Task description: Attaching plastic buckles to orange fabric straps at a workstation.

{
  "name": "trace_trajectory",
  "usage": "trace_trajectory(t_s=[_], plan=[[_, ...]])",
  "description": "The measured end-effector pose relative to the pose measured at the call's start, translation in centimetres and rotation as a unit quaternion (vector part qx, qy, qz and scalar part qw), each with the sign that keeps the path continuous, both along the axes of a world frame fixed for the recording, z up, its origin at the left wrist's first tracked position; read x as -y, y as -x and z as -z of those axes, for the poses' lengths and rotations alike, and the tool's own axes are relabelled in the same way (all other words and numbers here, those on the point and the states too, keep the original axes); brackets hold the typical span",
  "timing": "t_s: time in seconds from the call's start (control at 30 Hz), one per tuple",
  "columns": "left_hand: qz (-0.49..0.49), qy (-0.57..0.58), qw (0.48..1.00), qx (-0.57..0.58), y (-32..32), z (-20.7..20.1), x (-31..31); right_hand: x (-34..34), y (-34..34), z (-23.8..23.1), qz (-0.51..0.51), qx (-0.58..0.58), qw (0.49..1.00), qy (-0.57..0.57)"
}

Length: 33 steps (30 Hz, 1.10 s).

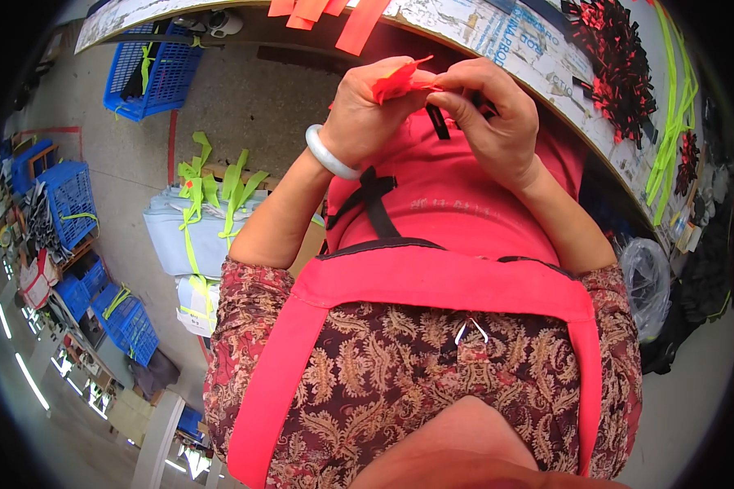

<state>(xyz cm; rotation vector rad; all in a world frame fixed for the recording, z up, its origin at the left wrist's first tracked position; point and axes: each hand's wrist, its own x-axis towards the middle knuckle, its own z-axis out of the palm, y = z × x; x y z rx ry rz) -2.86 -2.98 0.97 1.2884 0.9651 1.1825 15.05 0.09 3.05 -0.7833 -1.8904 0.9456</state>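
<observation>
In front of the red apron [457, 196], both my hands are raised close together near the table edge. My left hand [363, 114], with a pale bangle at its wrist, is closed round a crumpled bunch of orange-red fabric strips [395, 82]. Thumb and forefinger of my right hand [497, 122] pinch together just beside that bunch. A short black strip [439, 122] hangs below these fingertips, with bits of red next to it. Whether the black strip is joined to the orange-red fabric is hidden by the fingers.
On the worktable [538, 69] lie orange-red strips [361, 24], a heap of black-and-red pieces [616, 69] and long yellow-green strips [669, 122]. To the left stand a blue basket [152, 77] and a stack of pale blue fabric [171, 236] tied with yellow-green strips.
</observation>
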Motion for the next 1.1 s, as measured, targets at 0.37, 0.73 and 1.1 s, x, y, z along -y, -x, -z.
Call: trace_trajectory(t_s=[0.37, 0.73, 1.1], plan=[[0.057, -0.033, 0.997, -0.037, 0.8, 0.6, -0.3, 0.2, 0.0, 0.0, -0.021, 0.006, 0.998, 0.063], [0.027, -0.037, 0.999, 0.002, 0.3, 2.2, -0.5, 0.0, -0.3, 1.0, -0.025, 0.019, 0.993, 0.116], [0.014, 0.076, 0.997, 0.021, 0.6, 0.8, -0.5, -0.1, -0.8, 0.8, 0.002, -0.014, 0.96, 0.278]])
